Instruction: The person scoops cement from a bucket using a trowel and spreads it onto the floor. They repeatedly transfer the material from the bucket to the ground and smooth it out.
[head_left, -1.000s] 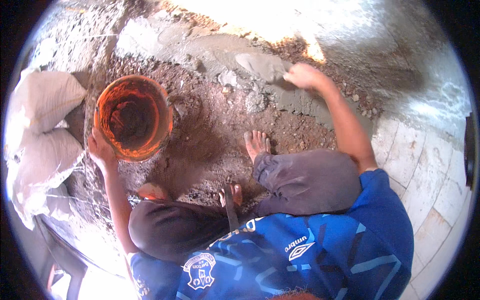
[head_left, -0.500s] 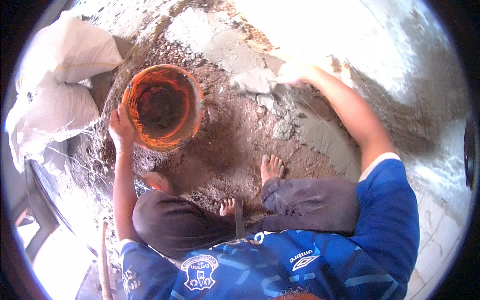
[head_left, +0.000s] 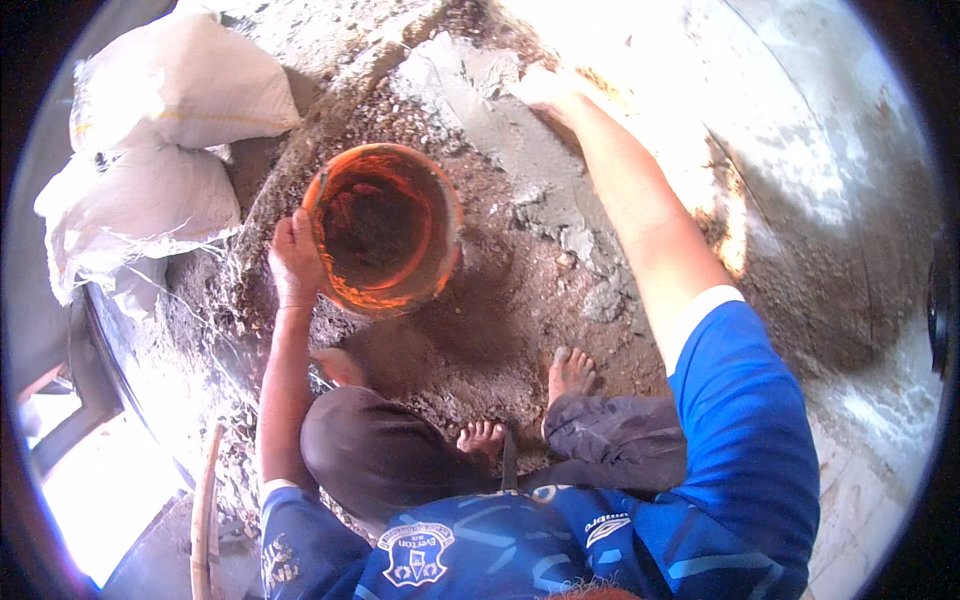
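Note:
My left hand [head_left: 297, 262] grips the rim of an orange bucket [head_left: 448, 222], its fingers hooked over the left edge. The bucket is tilted with its mouth facing me, and dark grey residue coats its inside. My right arm reaches far forward, and my right hand [head_left: 545, 92] is closed low over the far end of a strip of wet grey mortar [head_left: 505, 135]. Glare washes out that hand, and what its fingers hold cannot be made out against the mortar.
Two white woven sacks [head_left: 185, 85] lie at the far left. Rough soil and gravel [head_left: 500, 320] surround my bare feet [head_left: 572, 375]. Loose mortar lumps [head_left: 603, 300] lie along the strip's near end. A wooden stick [head_left: 205, 510] stands at the lower left. Bright light floods the far right.
My right hand has moved farther forward and left along the mortar strip, which now shows more of its surface. The view has shifted left; my left hand still holds the bucket's rim.

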